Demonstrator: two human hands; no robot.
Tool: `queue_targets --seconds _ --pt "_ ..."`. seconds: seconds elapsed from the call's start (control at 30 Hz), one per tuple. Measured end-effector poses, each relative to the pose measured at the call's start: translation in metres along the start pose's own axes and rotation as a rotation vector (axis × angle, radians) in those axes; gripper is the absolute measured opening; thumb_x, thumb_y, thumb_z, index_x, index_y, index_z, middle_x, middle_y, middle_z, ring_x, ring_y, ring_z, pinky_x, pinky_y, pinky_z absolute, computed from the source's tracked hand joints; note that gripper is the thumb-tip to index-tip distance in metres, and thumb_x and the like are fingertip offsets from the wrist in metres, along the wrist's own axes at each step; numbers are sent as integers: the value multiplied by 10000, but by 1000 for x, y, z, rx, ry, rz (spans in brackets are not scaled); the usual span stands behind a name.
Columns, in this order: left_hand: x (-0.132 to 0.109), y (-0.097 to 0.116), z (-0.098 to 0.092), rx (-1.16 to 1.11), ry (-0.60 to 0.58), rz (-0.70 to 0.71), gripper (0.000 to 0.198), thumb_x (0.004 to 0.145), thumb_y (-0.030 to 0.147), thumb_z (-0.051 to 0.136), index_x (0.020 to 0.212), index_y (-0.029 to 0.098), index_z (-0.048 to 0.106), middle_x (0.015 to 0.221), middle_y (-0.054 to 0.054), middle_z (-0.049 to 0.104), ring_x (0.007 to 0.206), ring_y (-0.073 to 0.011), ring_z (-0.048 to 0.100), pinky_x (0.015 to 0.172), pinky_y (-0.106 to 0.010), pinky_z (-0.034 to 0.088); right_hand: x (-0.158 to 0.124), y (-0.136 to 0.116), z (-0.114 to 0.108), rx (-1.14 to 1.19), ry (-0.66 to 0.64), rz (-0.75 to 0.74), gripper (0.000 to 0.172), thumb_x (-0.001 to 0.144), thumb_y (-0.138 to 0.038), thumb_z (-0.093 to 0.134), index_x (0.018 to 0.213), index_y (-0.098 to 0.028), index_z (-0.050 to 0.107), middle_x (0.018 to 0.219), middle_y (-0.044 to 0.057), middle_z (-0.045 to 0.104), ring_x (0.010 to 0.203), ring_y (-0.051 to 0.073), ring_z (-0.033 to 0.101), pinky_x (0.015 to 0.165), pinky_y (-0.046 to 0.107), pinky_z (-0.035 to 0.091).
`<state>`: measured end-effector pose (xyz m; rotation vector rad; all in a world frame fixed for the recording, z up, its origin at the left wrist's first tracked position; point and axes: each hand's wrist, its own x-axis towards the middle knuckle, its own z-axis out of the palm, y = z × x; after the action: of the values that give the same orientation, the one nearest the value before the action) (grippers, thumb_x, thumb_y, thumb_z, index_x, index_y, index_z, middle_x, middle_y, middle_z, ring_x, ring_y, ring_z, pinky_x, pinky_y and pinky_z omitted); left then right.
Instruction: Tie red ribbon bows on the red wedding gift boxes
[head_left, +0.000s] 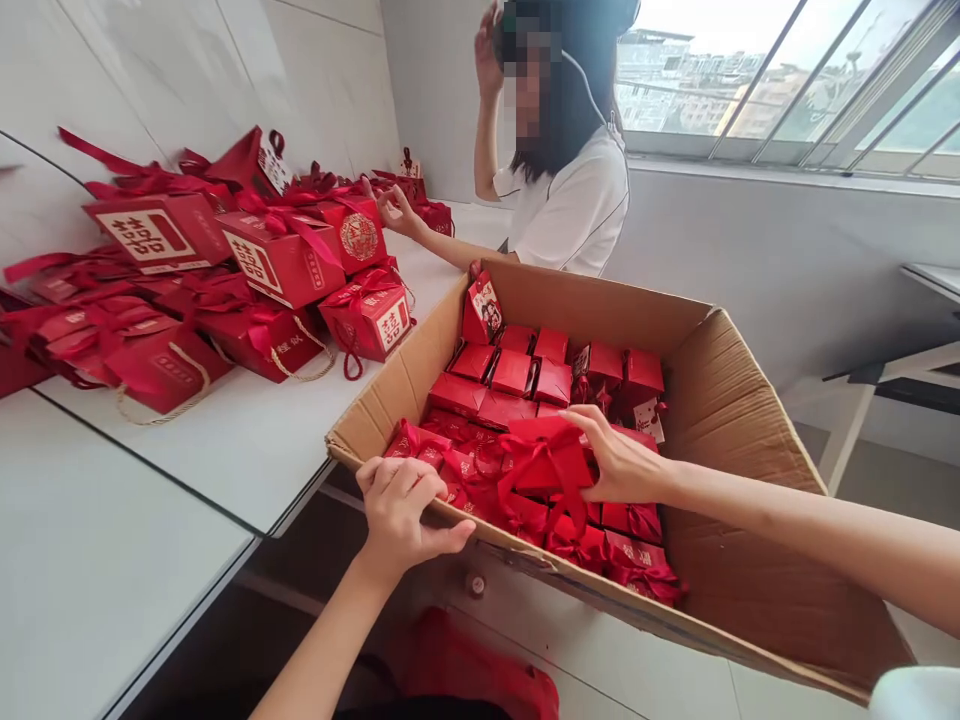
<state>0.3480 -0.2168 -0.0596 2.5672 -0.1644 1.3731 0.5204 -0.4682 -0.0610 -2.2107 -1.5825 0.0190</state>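
A barred window [795,100] (pale buildings [664,85] beyond) sits above a grey wall [735,230] and a white furniture leg [848,430].

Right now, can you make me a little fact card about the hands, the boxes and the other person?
Left hand: fingers on the cardboard carton's rim
Right hand: holding a red ribbon-tied gift box
Cardboard carton: open, with rows of red gift boxes inside
White table: bears a pile of red gift boxes
Other person: white top, one hand beside the pile, one raised
Behind: barred window
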Motion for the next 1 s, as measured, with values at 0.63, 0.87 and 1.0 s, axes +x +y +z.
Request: queue_targets --seconds 0.63,0.87,1.0 --pt "-1 2 -2 4 -36 -19 453 778 611 426 588 205 494 611 -22 577 632 -173 443 705 -364 286 -40 -25 71 357 -339 238 1098 557 -139 707 1423 -180 34 1356 225 247 1190 317 466 928 453 447" --pt "-1 5 -4 -17 -33 -47 418 760 583 466 596 200 505 619 -13 570 633 -161 444 718 -356 289 -15 -9 14 230 -505 -63 875 661 -207 614 1419 -118 188 1394 225 325 1216 326 456 872 426 485" --pt "-1 5 -5 -13 -43 -44 395 759 562 481 608 199 517 638 -17 586 654 -168 457 725 -355 293 20 -32 13 180 -256 186 294 878 -285 422 1125 -176 538 1095 118 588 1014 225 587 907 410 461"
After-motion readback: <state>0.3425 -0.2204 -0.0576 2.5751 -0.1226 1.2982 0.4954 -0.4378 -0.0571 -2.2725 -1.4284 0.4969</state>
